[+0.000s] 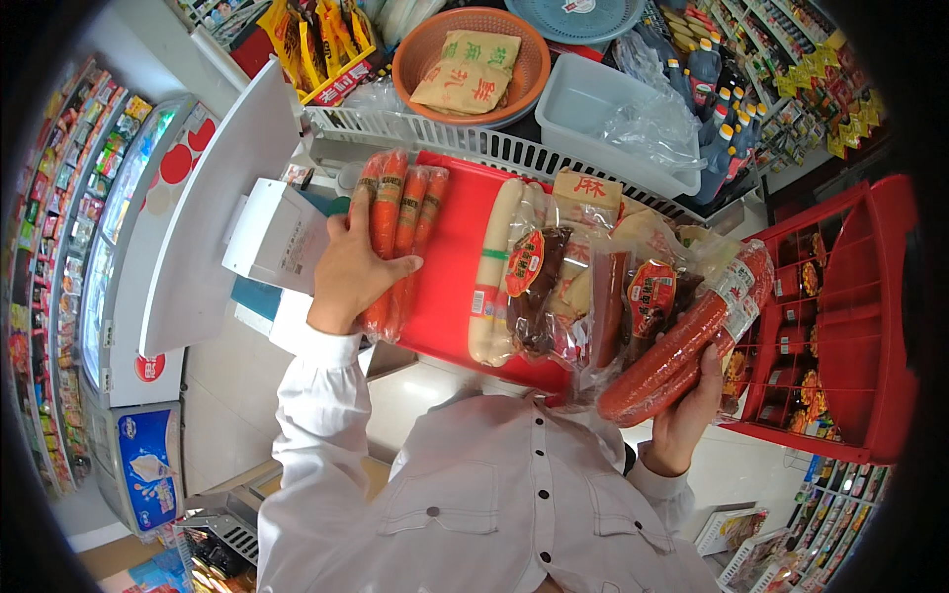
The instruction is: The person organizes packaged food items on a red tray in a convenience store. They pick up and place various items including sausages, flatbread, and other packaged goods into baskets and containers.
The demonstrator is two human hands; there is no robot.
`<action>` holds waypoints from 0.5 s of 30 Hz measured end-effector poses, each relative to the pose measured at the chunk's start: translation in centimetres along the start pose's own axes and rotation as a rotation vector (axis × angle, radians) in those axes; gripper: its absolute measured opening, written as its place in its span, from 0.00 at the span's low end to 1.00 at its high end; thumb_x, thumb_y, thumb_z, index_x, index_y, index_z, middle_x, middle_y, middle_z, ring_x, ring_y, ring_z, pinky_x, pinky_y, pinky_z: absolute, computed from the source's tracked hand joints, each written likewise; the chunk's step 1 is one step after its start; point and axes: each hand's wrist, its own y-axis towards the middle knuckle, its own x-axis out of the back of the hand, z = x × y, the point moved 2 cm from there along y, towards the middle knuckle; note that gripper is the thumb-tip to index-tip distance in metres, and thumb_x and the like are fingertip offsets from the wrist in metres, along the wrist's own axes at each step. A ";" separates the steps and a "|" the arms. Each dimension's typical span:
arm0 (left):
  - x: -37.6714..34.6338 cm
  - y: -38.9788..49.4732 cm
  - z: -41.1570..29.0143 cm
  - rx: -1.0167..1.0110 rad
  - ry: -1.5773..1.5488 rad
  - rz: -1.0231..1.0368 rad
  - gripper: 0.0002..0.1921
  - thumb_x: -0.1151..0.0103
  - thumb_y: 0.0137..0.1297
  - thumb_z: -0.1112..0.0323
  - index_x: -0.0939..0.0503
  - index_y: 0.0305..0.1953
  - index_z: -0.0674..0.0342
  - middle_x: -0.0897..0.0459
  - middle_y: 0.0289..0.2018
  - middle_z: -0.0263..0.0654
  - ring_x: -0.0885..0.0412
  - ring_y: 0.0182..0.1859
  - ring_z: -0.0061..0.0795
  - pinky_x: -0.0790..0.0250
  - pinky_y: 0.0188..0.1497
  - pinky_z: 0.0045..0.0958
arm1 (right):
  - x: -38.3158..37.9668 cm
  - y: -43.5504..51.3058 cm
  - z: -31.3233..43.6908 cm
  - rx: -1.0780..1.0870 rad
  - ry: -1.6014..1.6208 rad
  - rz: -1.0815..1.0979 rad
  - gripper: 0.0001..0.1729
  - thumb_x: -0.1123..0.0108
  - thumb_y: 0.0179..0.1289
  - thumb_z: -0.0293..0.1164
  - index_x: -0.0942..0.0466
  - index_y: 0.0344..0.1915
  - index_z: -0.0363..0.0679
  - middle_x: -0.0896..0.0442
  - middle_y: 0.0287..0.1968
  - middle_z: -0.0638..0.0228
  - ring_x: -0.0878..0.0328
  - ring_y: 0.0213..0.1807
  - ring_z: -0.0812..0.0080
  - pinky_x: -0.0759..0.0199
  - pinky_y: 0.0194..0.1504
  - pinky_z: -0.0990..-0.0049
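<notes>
My left hand lies over a bundle of wrapped red sausages at the left end of a red tray, thumb spread to the right. My right hand grips a pair of long, plastic-wrapped red sausages, tilted over the tray's right end. Between the hands, pale wrapped sausages with a green band lie on the tray. Beside them are vacuum-packed dark meats with red labels, a brown sausage pack and tan paper-like packets.
A white slatted rail runs behind the tray. Beyond it stand an orange basket with a tan package, a pale plastic bin and dark bottles. A red crate is at right, a white panel at left.
</notes>
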 end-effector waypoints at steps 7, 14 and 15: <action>0.3 1.9 -1.4 0.079 0.127 0.088 0.66 0.19 0.40 0.57 0.51 0.81 0.52 0.30 0.60 0.60 0.20 0.57 0.64 0.25 0.61 0.47 | -0.1 -0.1 0.2 0.028 -0.054 0.003 0.27 0.46 0.80 0.38 0.32 0.70 0.35 0.19 0.60 0.55 0.15 0.55 0.58 0.20 0.59 0.60; -0.1 1.4 -0.9 0.042 0.067 0.009 0.62 0.22 0.41 0.60 0.47 0.80 0.53 0.29 0.59 0.59 0.20 0.56 0.63 0.26 0.61 0.48 | -0.9 0.1 1.2 0.085 -0.073 0.084 0.27 0.45 0.80 0.39 0.32 0.69 0.35 0.18 0.58 0.55 0.14 0.53 0.57 0.19 0.58 0.58; -0.2 1.4 -0.9 0.033 0.082 0.012 0.61 0.23 0.42 0.60 0.48 0.80 0.52 0.30 0.60 0.59 0.20 0.56 0.62 0.25 0.60 0.47 | -1.1 0.1 1.6 0.089 -0.090 0.117 0.27 0.45 0.80 0.39 0.32 0.69 0.35 0.18 0.58 0.55 0.14 0.53 0.56 0.19 0.58 0.58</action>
